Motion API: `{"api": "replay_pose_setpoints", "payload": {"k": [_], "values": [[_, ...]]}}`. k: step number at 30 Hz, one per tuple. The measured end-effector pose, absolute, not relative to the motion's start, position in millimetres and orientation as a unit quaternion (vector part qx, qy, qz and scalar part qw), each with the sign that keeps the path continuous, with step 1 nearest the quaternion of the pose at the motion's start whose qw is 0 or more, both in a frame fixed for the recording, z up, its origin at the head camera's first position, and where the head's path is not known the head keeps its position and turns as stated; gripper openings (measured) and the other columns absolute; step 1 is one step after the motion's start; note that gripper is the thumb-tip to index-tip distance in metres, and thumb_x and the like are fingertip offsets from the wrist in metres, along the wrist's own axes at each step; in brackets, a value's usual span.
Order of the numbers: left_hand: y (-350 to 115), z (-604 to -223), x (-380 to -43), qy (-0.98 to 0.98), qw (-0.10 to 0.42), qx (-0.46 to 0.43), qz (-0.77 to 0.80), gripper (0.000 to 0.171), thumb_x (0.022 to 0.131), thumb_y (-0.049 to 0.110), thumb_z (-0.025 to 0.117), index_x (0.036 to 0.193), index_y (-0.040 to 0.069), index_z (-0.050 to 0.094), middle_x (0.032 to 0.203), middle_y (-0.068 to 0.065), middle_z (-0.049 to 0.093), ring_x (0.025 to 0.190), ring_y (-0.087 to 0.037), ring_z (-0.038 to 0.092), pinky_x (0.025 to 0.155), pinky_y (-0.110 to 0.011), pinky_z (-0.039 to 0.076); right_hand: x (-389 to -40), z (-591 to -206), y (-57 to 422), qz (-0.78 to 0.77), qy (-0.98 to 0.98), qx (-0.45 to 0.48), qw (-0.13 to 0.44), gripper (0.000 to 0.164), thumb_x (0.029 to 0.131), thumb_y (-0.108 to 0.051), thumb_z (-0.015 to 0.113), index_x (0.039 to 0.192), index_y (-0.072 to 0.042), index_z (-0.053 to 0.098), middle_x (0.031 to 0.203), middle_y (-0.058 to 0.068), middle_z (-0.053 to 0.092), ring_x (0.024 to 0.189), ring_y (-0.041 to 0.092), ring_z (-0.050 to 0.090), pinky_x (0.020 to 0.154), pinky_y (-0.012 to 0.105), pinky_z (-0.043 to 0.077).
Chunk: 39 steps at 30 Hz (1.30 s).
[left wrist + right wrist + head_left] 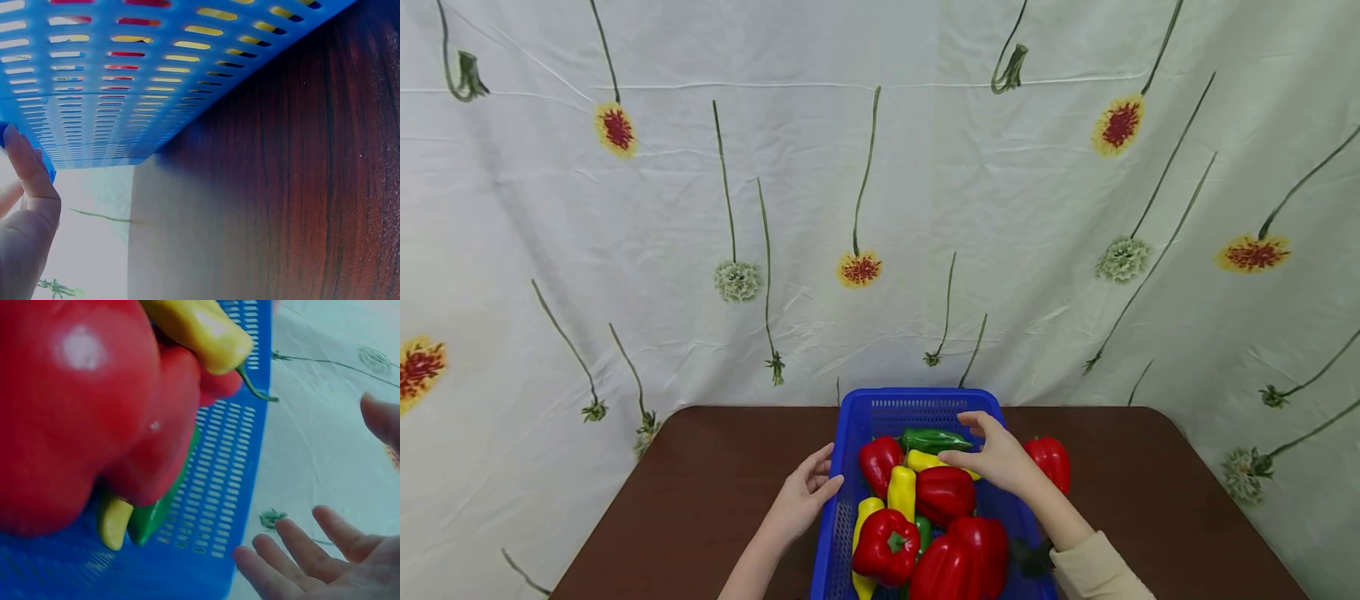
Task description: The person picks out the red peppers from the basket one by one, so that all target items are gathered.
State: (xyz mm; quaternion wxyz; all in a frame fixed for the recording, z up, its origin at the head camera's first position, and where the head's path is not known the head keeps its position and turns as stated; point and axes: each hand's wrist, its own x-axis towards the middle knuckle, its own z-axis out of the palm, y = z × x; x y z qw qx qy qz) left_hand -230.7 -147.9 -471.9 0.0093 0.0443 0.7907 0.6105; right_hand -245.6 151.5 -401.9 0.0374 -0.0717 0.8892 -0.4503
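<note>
A blue plastic basket (822, 542) with slotted walls holds red bell peppers (887, 547), yellow peppers (901, 492) and green peppers (935, 440). My left hand (802, 493) is at the basket's left side, its thumb tip right at the rim and its fingers loosely bent. In the left wrist view, its fingers (39, 178) show beside the basket wall. Over the basket's right side is my right hand (998, 457), fingers apart and nothing held, near a yellow pepper. The right wrist view shows this hand's fingers (300, 550) spread at the basket's edge.
Outside the basket, a red bell pepper (1049, 463) lies to its right, partly hidden by my right forearm. Basket and pepper are on a dark brown wooden table (715, 467). Behind the table hangs a pale curtain (805, 208) with a flower print.
</note>
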Motion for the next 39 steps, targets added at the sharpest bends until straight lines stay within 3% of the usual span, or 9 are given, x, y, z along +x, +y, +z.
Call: {"api": "replay_pose_setpoints", "payload": {"k": [13, 21, 31, 39], "values": [[-147.9, -471.2, -231.5, 0.786, 0.009, 0.046, 0.617, 0.057, 0.093, 0.003, 0.064, 0.144, -0.005, 0.042, 0.119, -0.023, 0.060, 0.100, -0.032, 0.067, 0.080, -0.034, 0.059, -242.7, -418.7, 136.4, -0.376, 0.913, -0.115, 0.108, 0.070, 0.079, -0.029, 0.080, 0.135, 0.002, 0.052, 0.137, 0.022, 0.053, 0.125, 0.042, 0.051, 0.099, 0.058, 0.046], [-148.8, -471.9, -231.6, 0.785, 0.008, 0.042, 0.618, 0.056, 0.093, 0.003, 0.064, 0.144, -0.005, 0.042, 0.119, -0.022, 0.060, 0.101, -0.031, 0.067, 0.080, -0.034, 0.059, -243.2, -430.2, 134.9, -0.345, 0.922, -0.123, 0.126, 0.069, 0.075, -0.027, 0.082, 0.132, 0.001, 0.054, 0.123, 0.018, 0.058, 0.101, 0.030, 0.060, 0.083, 0.052, 0.055], [-147.9, -472.1, -231.6, 0.785, 0.010, 0.040, 0.618, 0.056, 0.093, 0.003, 0.064, 0.144, -0.005, 0.042, 0.118, -0.021, 0.059, 0.101, -0.030, 0.066, 0.080, -0.034, 0.058, -240.7, -439.7, 131.0, -0.309, 0.936, -0.135, 0.100, 0.066, 0.072, -0.017, 0.085, 0.128, 0.002, 0.055, 0.120, 0.017, 0.056, 0.106, 0.035, 0.054, 0.087, 0.058, 0.052], [-146.2, -473.0, -231.7, 0.782, 0.014, 0.037, 0.622, 0.056, 0.093, 0.003, 0.064, 0.144, -0.006, 0.042, 0.118, -0.022, 0.059, 0.101, -0.030, 0.066, 0.080, -0.031, 0.058, -241.5, -443.6, 129.5, -0.290, 0.945, -0.130, 0.073, 0.064, 0.069, -0.017, 0.087, 0.123, 0.002, 0.059, 0.115, 0.014, 0.059, 0.101, 0.033, 0.055, 0.084, 0.054, 0.054]]}}
